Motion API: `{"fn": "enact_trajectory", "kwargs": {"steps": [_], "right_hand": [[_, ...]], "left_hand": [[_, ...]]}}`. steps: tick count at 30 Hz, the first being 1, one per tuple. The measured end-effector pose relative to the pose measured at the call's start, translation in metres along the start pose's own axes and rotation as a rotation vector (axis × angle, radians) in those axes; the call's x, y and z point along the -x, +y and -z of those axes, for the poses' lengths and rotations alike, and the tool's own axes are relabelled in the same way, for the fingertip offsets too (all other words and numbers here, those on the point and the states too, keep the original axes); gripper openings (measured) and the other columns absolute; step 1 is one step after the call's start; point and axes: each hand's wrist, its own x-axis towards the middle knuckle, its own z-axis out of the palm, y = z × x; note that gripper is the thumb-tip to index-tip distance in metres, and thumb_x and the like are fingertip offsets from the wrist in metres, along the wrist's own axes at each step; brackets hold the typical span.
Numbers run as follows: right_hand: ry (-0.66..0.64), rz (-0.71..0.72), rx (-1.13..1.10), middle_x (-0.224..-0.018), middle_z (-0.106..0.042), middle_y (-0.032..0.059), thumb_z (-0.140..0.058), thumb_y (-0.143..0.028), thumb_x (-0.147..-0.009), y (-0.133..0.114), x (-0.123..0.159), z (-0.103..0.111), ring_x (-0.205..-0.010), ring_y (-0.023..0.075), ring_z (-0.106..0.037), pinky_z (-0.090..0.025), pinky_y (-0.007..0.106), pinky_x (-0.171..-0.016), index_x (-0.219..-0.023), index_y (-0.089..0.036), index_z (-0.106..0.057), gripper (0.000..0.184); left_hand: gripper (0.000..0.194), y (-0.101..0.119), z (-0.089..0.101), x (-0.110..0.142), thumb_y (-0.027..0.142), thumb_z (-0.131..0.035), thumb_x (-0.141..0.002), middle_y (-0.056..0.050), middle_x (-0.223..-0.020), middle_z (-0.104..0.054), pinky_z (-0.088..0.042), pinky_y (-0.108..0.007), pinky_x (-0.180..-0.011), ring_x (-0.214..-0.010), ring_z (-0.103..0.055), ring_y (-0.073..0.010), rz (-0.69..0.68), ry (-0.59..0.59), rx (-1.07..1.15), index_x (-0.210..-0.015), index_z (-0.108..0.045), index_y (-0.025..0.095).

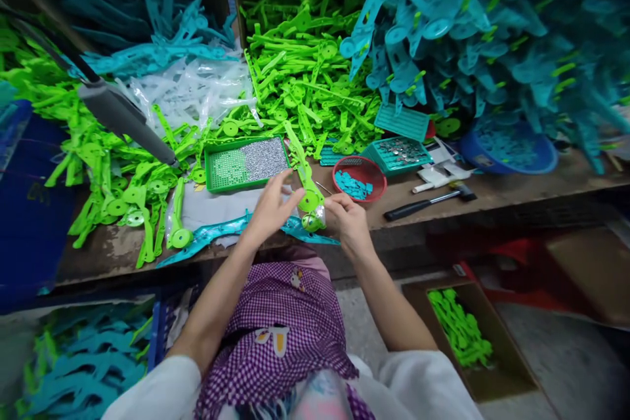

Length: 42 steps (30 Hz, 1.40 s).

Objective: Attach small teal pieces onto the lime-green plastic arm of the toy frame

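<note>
A lime-green plastic part (306, 177), long with a round disc near its lower end, is held up over the bench edge. My left hand (273, 207) is closed on it from the left, thumb against the disc. Shiny clear plastic (319, 215) shows around its lower end. Beside that end, my right hand (350, 223) is pinched shut; what lies between its fingertips is hidden. Beneath my hands, a long translucent blue plastic part (221, 228) lies along the bench edge. A green basket (209, 174) holding small metal pieces stands just behind my left hand.
Heaped green parts (305, 79) cover the back, with piled blue parts (492, 46) at right. Right of my hands are a red bowl (381, 193) of blue pieces, a teal basket (377, 157), a hammer (428, 203) and a blue basin (536, 164). A grey tool (123, 118) hangs left.
</note>
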Motion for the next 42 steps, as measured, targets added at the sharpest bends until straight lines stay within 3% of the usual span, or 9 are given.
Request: {"fn": "enact_trajectory", "kwargs": {"steps": [2, 4, 9, 13, 15, 18, 26, 34, 42], "right_hand": [[0.035, -0.019, -0.027, -0.065, -0.054, -0.0023, -0.07, -0.041, -0.061, 0.0, -0.003, 0.005, -0.068, 0.0134, -0.05, -0.041, 0.03, -0.071, -0.061, -0.019, -0.061, 0.023], [0.053, -0.047, -0.038, -0.063, -0.053, -0.0028, -0.07, -0.041, -0.058, 0.001, -0.003, 0.013, -0.067, 0.0132, -0.049, -0.041, 0.03, -0.072, -0.059, -0.019, -0.06, 0.024], [-0.167, -0.095, 0.124, -0.068, -0.058, 0.0, -0.069, -0.041, -0.064, 0.013, 0.014, 0.036, -0.067, 0.0149, -0.053, -0.044, 0.03, -0.067, -0.06, -0.019, -0.064, 0.023], [-0.22, 0.167, 0.397, -0.104, -0.064, 0.0084, -0.065, -0.041, -0.074, 0.018, 0.01, 0.035, -0.098, 0.022, -0.061, -0.049, 0.038, -0.087, -0.098, -0.021, -0.072, 0.031], [-0.203, 0.321, 0.497, -0.128, -0.059, 0.0107, -0.059, -0.04, -0.082, 0.02, -0.005, 0.029, -0.12, 0.0234, -0.054, -0.041, 0.042, -0.103, -0.12, -0.023, -0.064, 0.042], [-0.294, 0.421, 0.605, -0.14, -0.053, 0.0103, -0.048, -0.039, -0.089, 0.023, -0.032, 0.017, -0.132, 0.023, -0.046, -0.033, 0.045, -0.112, -0.13, -0.022, -0.057, 0.045], [-0.434, 0.403, 0.87, -0.134, -0.059, 0.0087, -0.044, -0.03, -0.091, 0.023, -0.052, 0.009, -0.131, 0.0234, -0.049, -0.024, 0.053, -0.112, -0.125, -0.024, -0.061, 0.039], [-0.374, 0.351, 0.96, -0.127, -0.064, 0.0094, -0.044, -0.026, -0.091, 0.02, -0.048, 0.005, -0.125, 0.0272, -0.054, -0.016, 0.059, -0.109, -0.116, -0.025, -0.066, 0.034], [-0.356, 0.332, 0.954, -0.126, -0.065, 0.008, -0.044, -0.027, -0.091, 0.026, -0.046, 0.008, -0.124, 0.0283, -0.053, -0.012, 0.061, -0.108, -0.114, -0.026, -0.066, 0.033]], "left_hand": [[0.05, 0.005, -0.019, -0.032, 0.025, -0.065, -0.083, -0.013, -0.112, -0.062, -0.051, -0.031, -0.077, -0.088, -0.061, -0.0169, -0.021, -0.136, 0.045, -0.13, -0.05, 0.015], [0.056, 0.004, -0.03, -0.043, 0.021, -0.068, -0.08, -0.013, -0.109, -0.062, -0.051, -0.03, -0.078, -0.088, -0.061, -0.0166, -0.053, -0.205, 0.072, -0.131, -0.048, 0.013], [0.059, -0.024, -0.03, -0.019, 0.019, -0.073, -0.073, -0.008, -0.102, -0.061, -0.051, -0.025, -0.064, -0.069, -0.059, -0.0095, 0.137, -0.39, 0.249, -0.127, -0.049, 0.014], [0.05, -0.046, -0.031, -0.007, 0.015, -0.073, -0.072, -0.008, -0.1, -0.064, -0.051, -0.023, -0.066, -0.069, -0.061, -0.0087, 0.3, -0.327, 0.34, -0.119, -0.055, 0.012], [0.047, -0.051, -0.036, -0.007, 0.016, -0.074, -0.072, -0.008, -0.1, -0.066, -0.051, -0.024, -0.068, -0.069, -0.062, -0.0087, 0.333, -0.283, 0.364, -0.115, -0.057, 0.011], [0.046, -0.053, -0.043, -0.007, 0.018, -0.076, -0.072, -0.008, -0.101, -0.066, -0.051, -0.025, -0.072, -0.072, -0.063, -0.0095, 0.345, -0.228, 0.417, -0.115, -0.058, 0.011], [0.05, -0.06, -0.049, 0.007, 0.023, -0.076, -0.074, -0.009, -0.105, -0.065, -0.051, -0.024, -0.073, -0.076, -0.064, -0.0099, 0.44, -0.232, 0.524, -0.118, -0.057, 0.012], [0.048, -0.065, -0.055, 0.001, 0.014, -0.071, -0.076, -0.01, -0.105, -0.066, -0.051, -0.029, -0.081, -0.084, -0.063, -0.0124, 0.457, -0.25, 0.486, -0.121, -0.057, 0.01], [0.05, -0.066, -0.051, -0.001, 0.008, -0.064, -0.074, -0.008, -0.1, -0.067, -0.05, -0.026, -0.076, -0.074, -0.059, -0.0089, 0.397, -0.314, 0.317, -0.123, -0.057, 0.009]]}}
